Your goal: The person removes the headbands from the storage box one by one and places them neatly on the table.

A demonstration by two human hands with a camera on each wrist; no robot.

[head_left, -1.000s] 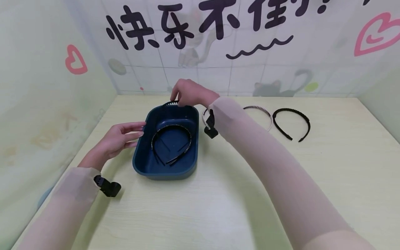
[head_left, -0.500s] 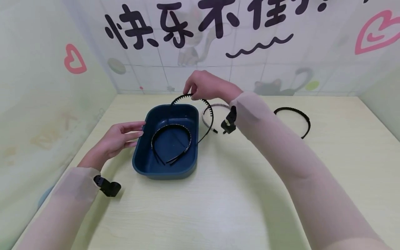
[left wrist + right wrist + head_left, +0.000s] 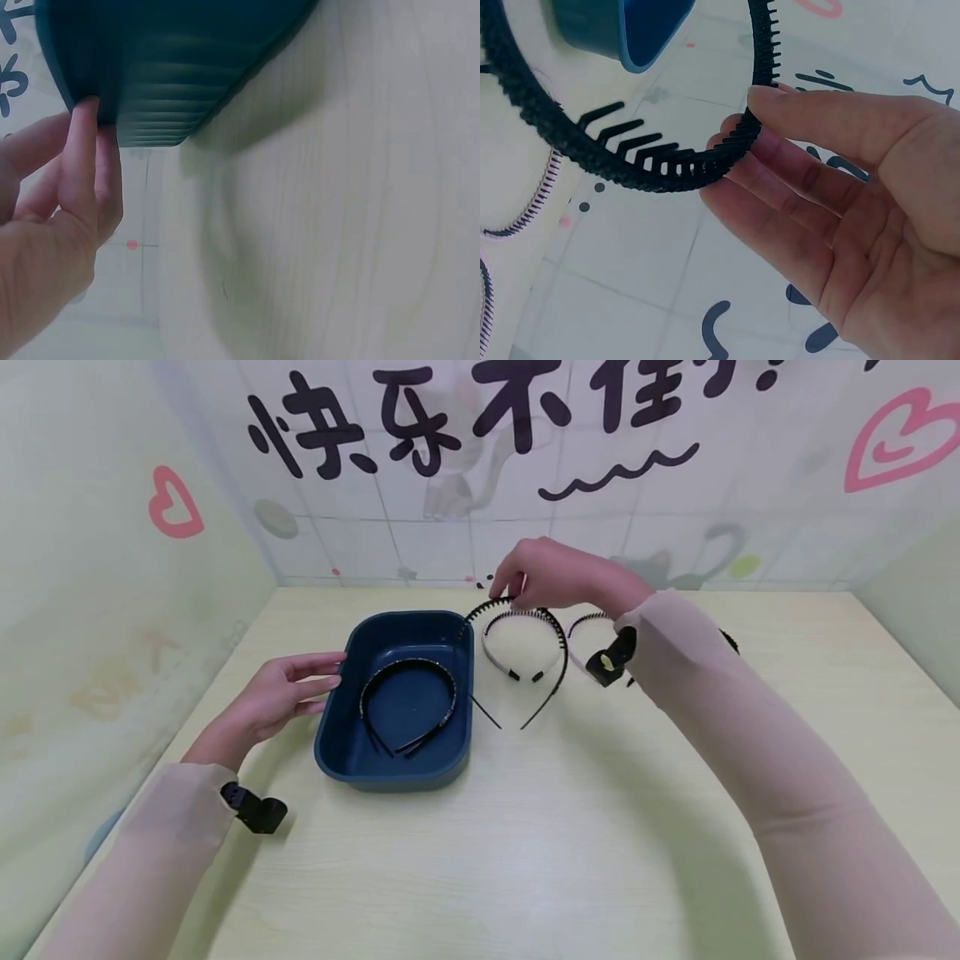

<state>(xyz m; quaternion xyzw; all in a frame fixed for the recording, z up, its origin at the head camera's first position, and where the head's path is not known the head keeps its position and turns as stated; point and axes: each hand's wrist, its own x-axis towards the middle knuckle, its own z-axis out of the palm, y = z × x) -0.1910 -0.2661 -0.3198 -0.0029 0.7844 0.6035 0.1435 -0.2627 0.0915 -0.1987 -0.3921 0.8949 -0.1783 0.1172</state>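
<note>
My right hand (image 3: 558,575) pinches a black toothed headband (image 3: 630,176) at the top of its arch, thumb on one side and fingers on the other. In the head view the headband hangs just right of the dark blue bin (image 3: 405,783), its two ends pointing down toward me. A thin black headband with a speckled band (image 3: 408,661) lies inside the bin. My left hand (image 3: 270,702) has its fingers extended, the tips (image 3: 86,109) touching the bin's left side near the rim.
Behind the held headband a pale headband with dark tips (image 3: 513,674) lies on the table (image 3: 525,843). Another pale headband (image 3: 588,617) is partly covered by my right wrist, and a black one (image 3: 730,642) mostly by my sleeve. A printed wall sheet (image 3: 510,547) stands behind.
My right hand has lifted the black toothed headband from the bin's far end and carried it right, past the rim. The left hand has stayed at the bin's side.
</note>
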